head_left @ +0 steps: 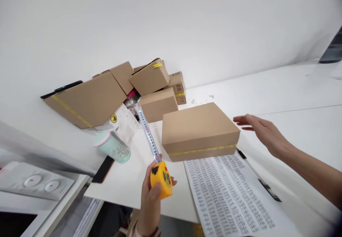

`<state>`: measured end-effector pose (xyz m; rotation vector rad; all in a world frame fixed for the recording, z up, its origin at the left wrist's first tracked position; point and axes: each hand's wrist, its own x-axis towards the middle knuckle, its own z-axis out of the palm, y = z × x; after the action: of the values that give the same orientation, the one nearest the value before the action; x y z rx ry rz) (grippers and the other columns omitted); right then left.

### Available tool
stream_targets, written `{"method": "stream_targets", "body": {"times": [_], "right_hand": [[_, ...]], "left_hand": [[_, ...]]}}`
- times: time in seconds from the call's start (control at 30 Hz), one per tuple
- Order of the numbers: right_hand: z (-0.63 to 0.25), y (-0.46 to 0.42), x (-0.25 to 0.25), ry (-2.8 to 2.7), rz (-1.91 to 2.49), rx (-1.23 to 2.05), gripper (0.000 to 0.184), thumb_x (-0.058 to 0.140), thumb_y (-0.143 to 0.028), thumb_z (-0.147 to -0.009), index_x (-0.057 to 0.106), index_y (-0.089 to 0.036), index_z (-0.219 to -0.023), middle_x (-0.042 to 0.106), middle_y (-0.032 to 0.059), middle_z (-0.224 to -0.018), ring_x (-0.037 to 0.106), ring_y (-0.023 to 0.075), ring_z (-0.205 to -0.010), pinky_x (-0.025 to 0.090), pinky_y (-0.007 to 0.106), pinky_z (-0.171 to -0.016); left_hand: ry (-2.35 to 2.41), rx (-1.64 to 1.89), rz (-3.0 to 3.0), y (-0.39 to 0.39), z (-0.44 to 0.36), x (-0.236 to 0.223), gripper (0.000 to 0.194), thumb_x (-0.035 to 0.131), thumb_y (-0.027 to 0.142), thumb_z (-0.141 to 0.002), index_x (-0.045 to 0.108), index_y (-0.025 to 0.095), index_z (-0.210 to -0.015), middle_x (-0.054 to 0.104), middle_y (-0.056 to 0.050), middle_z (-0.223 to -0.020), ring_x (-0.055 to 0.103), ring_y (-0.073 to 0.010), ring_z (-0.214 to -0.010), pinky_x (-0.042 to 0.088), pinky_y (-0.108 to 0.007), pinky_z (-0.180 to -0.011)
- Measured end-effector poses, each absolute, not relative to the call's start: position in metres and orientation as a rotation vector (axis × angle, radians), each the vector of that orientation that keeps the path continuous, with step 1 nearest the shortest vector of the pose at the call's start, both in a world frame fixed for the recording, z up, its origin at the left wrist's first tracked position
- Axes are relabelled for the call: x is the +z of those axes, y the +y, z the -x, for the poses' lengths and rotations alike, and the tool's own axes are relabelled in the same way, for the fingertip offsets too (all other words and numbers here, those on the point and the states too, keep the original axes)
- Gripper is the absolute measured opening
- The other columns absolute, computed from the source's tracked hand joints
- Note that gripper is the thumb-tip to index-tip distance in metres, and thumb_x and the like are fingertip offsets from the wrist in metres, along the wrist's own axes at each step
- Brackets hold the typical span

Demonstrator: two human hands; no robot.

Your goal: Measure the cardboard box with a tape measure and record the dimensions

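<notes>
My left hand grips a yellow tape measure above the front of the white table. Its metal blade is pulled out, pointing up and away to the left, with the numbers facing me. A closed cardboard box with yellow tape along its side sits right of the blade. Off that box's right side is my right hand, fingers stretched out and holding nothing; I cannot tell whether the fingertips touch the box.
Several cardboard boxes are stacked against the wall. A mint-green tumbler leans at the left, near a white packet. Printed sheets and a black pen lie in front. A white appliance with knobs stands lower left.
</notes>
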<state>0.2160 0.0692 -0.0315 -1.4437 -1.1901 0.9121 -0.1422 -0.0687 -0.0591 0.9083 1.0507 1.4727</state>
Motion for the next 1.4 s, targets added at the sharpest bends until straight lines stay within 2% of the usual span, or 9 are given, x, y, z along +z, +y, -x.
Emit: {"method": "stream_targets", "body": {"times": [0.17, 0.33, 0.47, 0.6, 0.73, 0.93, 1.07, 1.2, 1.4], "right_hand": [[-0.215, 0.043, -0.047, -1.257, 1.391, 1.117, 0.057, 0.036, -0.07, -0.093, 0.076, -0.032, -0.107, 0.07, 0.0068, -0.13, 0.056, 0.0359, -0.129, 0.045, 0.053, -0.109], [-0.207, 0.05, -0.012, -1.489, 1.334, 1.022, 0.054, 0.058, -0.064, -0.086, 0.063, -0.039, -0.133, 0.061, 0.0017, -0.142, 0.059, 0.0333, -0.124, 0.056, 0.045, -0.096], [-0.202, 0.077, 0.001, -1.534, 1.45, 0.798, 0.066, 0.067, -0.06, -0.081, 0.056, -0.031, -0.14, 0.06, 0.0078, -0.142, 0.065, 0.0325, -0.107, 0.059, 0.046, -0.084], [-0.196, 0.117, -0.001, -1.478, 1.505, 0.858, 0.072, 0.065, -0.053, -0.084, 0.049, -0.021, -0.146, 0.064, 0.0153, -0.133, 0.066, 0.03, -0.104, 0.059, 0.04, -0.074], [-0.184, 0.155, -0.009, -1.522, 1.614, 0.885, 0.07, 0.066, -0.043, -0.084, 0.048, -0.018, -0.147, 0.067, 0.0154, -0.123, 0.066, 0.0276, -0.1, 0.055, 0.034, -0.068], [-0.172, 0.183, -0.044, -1.529, 1.703, 0.923, 0.046, 0.066, -0.038, -0.083, 0.069, -0.016, -0.122, 0.071, 0.0171, -0.114, 0.067, 0.0307, -0.102, 0.054, 0.039, -0.08], [-0.184, 0.183, -0.066, -1.525, 1.661, 0.987, 0.049, 0.06, -0.026, -0.083, 0.065, -0.014, -0.13, 0.068, 0.019, -0.125, 0.064, 0.0315, -0.115, 0.052, 0.042, -0.093], [-0.183, 0.179, -0.077, -1.567, 1.543, 1.067, 0.07, 0.06, -0.017, -0.074, 0.055, -0.022, -0.144, 0.06, 0.0149, -0.142, 0.055, 0.0313, -0.13, 0.047, 0.044, -0.104], [-0.165, 0.161, -0.057, -1.692, 1.153, 1.18, 0.064, 0.065, -0.032, -0.082, 0.054, -0.033, -0.145, 0.062, 0.0041, -0.141, 0.056, 0.0295, -0.126, 0.05, 0.044, -0.101]], "left_hand": [[0.977, 1.378, -0.857, -0.044, 0.143, -0.061, 0.059, 0.077, 0.053, -0.073, 0.062, 0.023, -0.122, 0.052, -0.015, -0.146, 0.067, -0.0212, -0.079, 0.058, -0.043, -0.078], [0.883, 1.396, -0.958, -0.012, 0.153, -0.028, 0.053, 0.076, 0.05, -0.073, 0.061, 0.023, -0.117, 0.055, -0.013, -0.144, 0.068, -0.0219, -0.078, 0.057, -0.044, -0.078], [0.874, 1.401, -1.0, 0.015, 0.161, 0.0, 0.051, 0.074, 0.048, -0.074, 0.062, 0.021, -0.115, 0.058, -0.013, -0.141, 0.068, -0.0218, -0.076, 0.058, -0.045, -0.077], [0.877, 1.368, -1.043, 0.024, 0.149, 0.018, 0.053, 0.074, 0.048, -0.072, 0.063, 0.018, -0.115, 0.056, -0.011, -0.142, 0.068, -0.0199, -0.076, 0.058, -0.043, -0.076], [0.828, 1.254, -1.043, 0.021, 0.114, 0.024, 0.052, 0.074, 0.048, -0.073, 0.063, 0.016, -0.112, 0.063, -0.011, -0.128, 0.066, -0.0191, -0.074, 0.059, -0.047, -0.078], [0.864, 1.229, -1.096, 0.026, 0.085, 0.016, 0.051, 0.076, 0.047, -0.075, 0.061, 0.015, -0.112, 0.063, -0.009, -0.116, 0.065, -0.0174, -0.075, 0.059, -0.043, -0.077], [0.973, 1.518, -1.141, 0.031, 0.114, -0.01, 0.051, 0.079, 0.043, -0.076, 0.058, 0.022, -0.118, 0.06, -0.003, -0.107, 0.063, -0.0159, -0.083, 0.058, -0.036, -0.08], [1.039, 1.592, -1.085, 0.049, 0.147, -0.043, 0.047, 0.079, 0.041, -0.075, 0.059, 0.023, -0.114, 0.06, -0.002, -0.103, 0.062, -0.0145, -0.085, 0.057, -0.031, -0.08], [0.994, 1.528, -1.048, 0.07, 0.17, -0.042, 0.047, 0.081, 0.046, -0.069, 0.061, 0.019, -0.102, 0.064, -0.002, -0.092, 0.065, -0.0154, -0.073, 0.058, -0.034, -0.075]]}}
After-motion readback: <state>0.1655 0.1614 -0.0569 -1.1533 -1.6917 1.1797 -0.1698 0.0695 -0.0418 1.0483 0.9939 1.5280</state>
